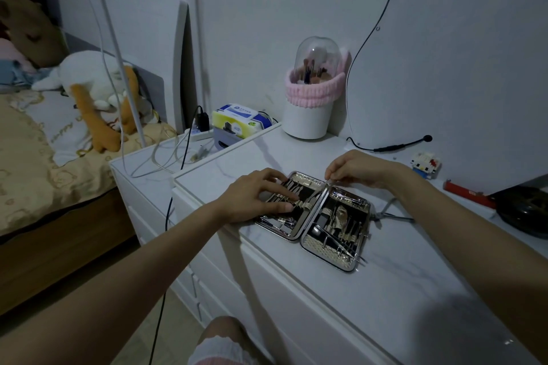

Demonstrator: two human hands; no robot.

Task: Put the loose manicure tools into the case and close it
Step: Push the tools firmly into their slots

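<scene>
One manicure case (335, 241) lies open flat on the white dresser top (385, 275), two halves, both full of metal tools, too many and too small to count; one loose scissors (385, 214) sits just right of it. Left hand (252, 195) spread flat, fingers pressing the left half's tools. Right hand (353, 170) pinches one thin metal tool (321, 190) over the hinge.

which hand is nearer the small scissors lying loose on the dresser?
Right. The right hand pinches a thin tool over the case, left of the scissors; the left hand lies farther left.
</scene>
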